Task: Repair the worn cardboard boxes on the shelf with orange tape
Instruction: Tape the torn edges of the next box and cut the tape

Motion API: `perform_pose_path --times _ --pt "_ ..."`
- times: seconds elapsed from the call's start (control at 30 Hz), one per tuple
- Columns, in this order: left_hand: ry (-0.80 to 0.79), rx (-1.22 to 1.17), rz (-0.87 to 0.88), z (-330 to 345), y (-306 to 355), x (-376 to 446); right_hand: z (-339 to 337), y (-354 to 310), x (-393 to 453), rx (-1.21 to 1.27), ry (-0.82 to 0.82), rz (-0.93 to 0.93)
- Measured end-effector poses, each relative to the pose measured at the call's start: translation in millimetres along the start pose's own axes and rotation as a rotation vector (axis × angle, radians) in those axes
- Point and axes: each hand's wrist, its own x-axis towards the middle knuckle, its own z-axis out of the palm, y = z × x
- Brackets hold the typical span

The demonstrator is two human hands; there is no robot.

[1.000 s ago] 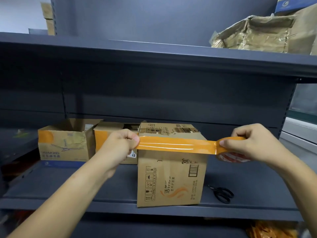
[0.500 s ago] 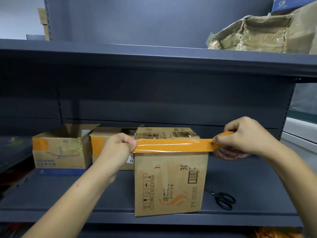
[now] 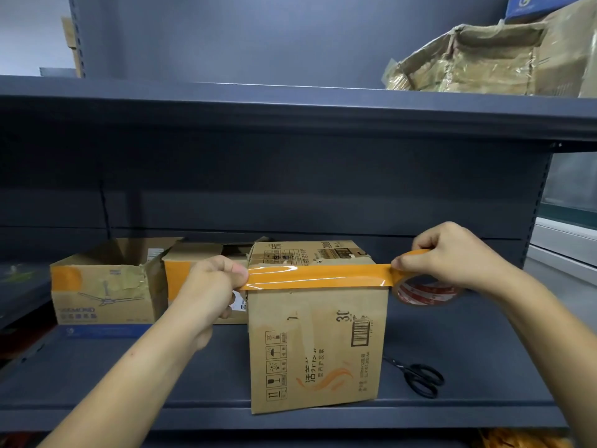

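Observation:
A brown cardboard box [image 3: 318, 347] with printed symbols and a barcode stands at the front of the grey shelf [image 3: 161, 379]. A strip of orange tape [image 3: 318, 277] runs level along the box's top front edge. My left hand [image 3: 213, 286] pinches the strip's free end at the box's left corner. My right hand [image 3: 452, 257] holds the tape roll [image 3: 423, 294] just past the right corner, thumb pressed on the strip. Whether the strip touches the cardboard all along I cannot tell.
Black scissors [image 3: 420, 378] lie on the shelf right of the box. Two open boxes with orange tape patches, one [image 3: 103, 286] at left and one [image 3: 193, 273] behind my left hand, stand further back. A crumpled box [image 3: 478, 59] sits on the upper shelf.
The stretched tape has come down and back from in front of the box to its top front edge. My right hand with the roll has moved closer to the right corner.

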Motion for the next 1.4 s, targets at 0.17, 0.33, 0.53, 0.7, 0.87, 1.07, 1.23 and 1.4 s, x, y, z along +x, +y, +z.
perform_pose_path --times 0.17,0.33,0.53,0.7,0.87,1.07,1.23,1.4 --pt "0.000 -0.067 -0.023 -1.2 -5.1 0.6 5.4 11.5 3.8 0.180 -0.063 0.011" --pt "-0.041 0.013 0.096 -3.7 -5.1 -0.9 14.4 26.9 4.0 0.397 -0.109 0.002" --pt "-0.101 0.221 0.282 -4.6 -3.6 -4.1 30.4 37.0 3.2 0.514 -0.036 -0.038" --pt "0.073 0.423 0.446 -2.6 -8.8 -9.1 31.9 36.1 2.1 0.530 -0.032 -0.045" --pt "0.164 0.378 0.588 -0.3 -12.8 -7.9 31.9 34.3 -0.3 0.550 -0.028 -0.049" --pt "0.075 0.243 0.627 3.0 -24.0 -6.7 29.9 33.8 -6.3 0.547 -0.030 -0.062" --pt "0.097 0.199 0.565 3.4 -28.4 -1.3 18.5 35.4 -3.8 0.448 -0.032 -0.060" --pt "0.100 0.158 0.568 4.7 -27.4 1.6 19.2 39.9 -2.9 0.305 0.012 -0.010"
